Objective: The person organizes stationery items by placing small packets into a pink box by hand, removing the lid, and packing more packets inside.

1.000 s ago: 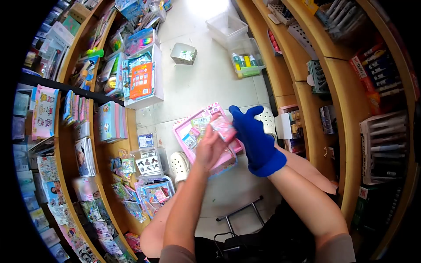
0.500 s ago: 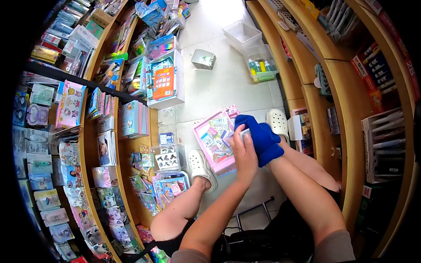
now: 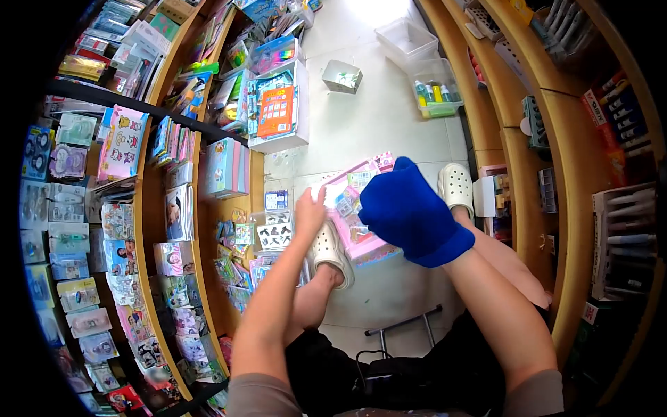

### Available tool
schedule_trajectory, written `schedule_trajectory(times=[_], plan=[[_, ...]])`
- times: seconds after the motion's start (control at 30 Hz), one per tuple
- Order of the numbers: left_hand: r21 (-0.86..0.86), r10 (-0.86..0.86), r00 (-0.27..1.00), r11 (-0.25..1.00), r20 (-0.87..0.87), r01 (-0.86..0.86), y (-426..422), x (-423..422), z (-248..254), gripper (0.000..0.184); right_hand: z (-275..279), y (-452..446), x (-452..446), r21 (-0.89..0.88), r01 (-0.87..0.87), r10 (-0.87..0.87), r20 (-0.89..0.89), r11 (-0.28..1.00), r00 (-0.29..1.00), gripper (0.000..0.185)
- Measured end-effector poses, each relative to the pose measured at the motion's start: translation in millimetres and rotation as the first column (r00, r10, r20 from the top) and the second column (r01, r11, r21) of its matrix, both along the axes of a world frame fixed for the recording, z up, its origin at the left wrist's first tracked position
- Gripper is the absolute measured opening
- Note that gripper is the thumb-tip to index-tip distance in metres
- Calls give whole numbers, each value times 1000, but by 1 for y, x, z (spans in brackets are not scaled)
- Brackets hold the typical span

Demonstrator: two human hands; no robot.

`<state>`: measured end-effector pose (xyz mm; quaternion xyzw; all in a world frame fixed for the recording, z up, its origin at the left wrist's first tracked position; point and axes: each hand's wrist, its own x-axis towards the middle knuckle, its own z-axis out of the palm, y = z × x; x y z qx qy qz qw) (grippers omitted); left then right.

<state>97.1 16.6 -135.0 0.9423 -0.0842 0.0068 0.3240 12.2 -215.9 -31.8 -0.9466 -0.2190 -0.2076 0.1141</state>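
Note:
A blue cloth mitt point(image 3: 417, 215) covers my right hand up to the wrist, so its fingers are hidden. It is raised in front of the pink tray point(image 3: 375, 249), blocking part of it from view. Small packaged items point(image 3: 345, 203) lie inside that tray on the floor. My left hand point(image 3: 310, 212) is off to the tray's left, above one white clog point(image 3: 328, 250), with fingers stretched and a little apart. Nothing can be made out in it. Just left of it stands a clear box of dark hair clips point(image 3: 274, 233).
Shelves of packaged goods point(image 3: 125, 278) line the left, and wooden shelves with pens point(image 3: 629, 240) the right. Clear bins point(image 3: 438, 90) and a small paper box point(image 3: 342, 76) sit on the tiled floor ahead. A metal stool frame point(image 3: 403, 323) is between my legs.
My left hand has left the blue mitt and moved left, and the small pale item seen by its fingers no longer shows. The mitted right hand has turned. The view has shifted slightly.

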Motion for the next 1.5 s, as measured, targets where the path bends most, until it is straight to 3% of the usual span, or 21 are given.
schedule_trajectory(times=[0.07,0.2,0.3,0.43,0.53,0.67,0.77,0.8,0.87,0.97,1.0,1.03,1.07,1.13,1.2,1.27,1.3,1.33,1.4,1.43,1.5], plan=[[251,44,924,966,-381,58,49,12,22,39,7,-2,4,-3,16,-16,-21,1000,1000,12],[376,96,903,923,-420,77,172,-10,-18,38,24,-9,4,-45,13,-22,-228,999,973,8],[500,256,841,866,-476,20,233,-55,-46,41,23,-7,8,-25,9,-17,-334,1000,942,8],[491,469,631,857,-618,-156,296,-99,-86,43,21,0,12,-25,32,-40,-434,999,900,12],[640,541,655,760,-528,-113,322,-114,-92,43,24,-4,1,276,19,95,-391,961,916,16],[807,607,700,585,-377,-73,342,-124,-91,42,24,2,1,346,38,111,-400,937,910,21],[738,576,720,662,-387,-132,316,-111,-83,38,-2,4,-3,658,165,200,-443,735,874,22],[716,546,728,690,-415,-108,295,-103,-70,37,-6,2,-3,703,170,221,-429,691,876,22],[666,479,742,744,-470,-58,246,-79,-45,36,13,-9,4,546,54,173,-355,836,919,20],[543,62,908,818,-414,191,197,-48,-49,24,34,-18,8,269,59,16,-268,961,963,11],[506,-123,923,806,-366,308,169,-37,-40,21,36,-21,9,169,95,-51,-246,981,968,9],[502,-185,888,768,-421,398,139,-25,-34,21,32,-26,9,67,154,-134,-237,986,962,9],[493,-244,846,722,-475,485,110,-15,-31,22,30,-29,10,105,180,-153,-227,978,962,8],[396,-344,833,757,-433,519,57,-5,-41,19,26,-36,11,183,227,-188,-206,956,960,7],[356,-343,835,785,-431,506,0,-3,-60,19,29,-40,12,414,284,-143,-339,865,930,8],[297,-398,866,824,-302,482,-50,-14,-84,22,26,-48,9,157,237,-222,-112,959,969,9],[326,-444,862,800,-245,505,-72,-19,-98,26,26,-52,7,406,268,-172,-258,874,951,9],[354,-487,852,776,-189,522,-90,-26,-110,32,23,-51,7,504,273,-154,-265,820,952,11],[542,-559,826,715,65,441,-111,-46,-136,23,18,-50,6,685,266,-114,-259,678,959,18],[544,-537,839,731,85,412,-114,-51,-156,22,23,-55,6,624,257,-100,-276,738,956,18],[525,-503,856,763,119,376,-118,-56,-159,21,22,-54,7,733,263,-32,-314,627,949,19]])
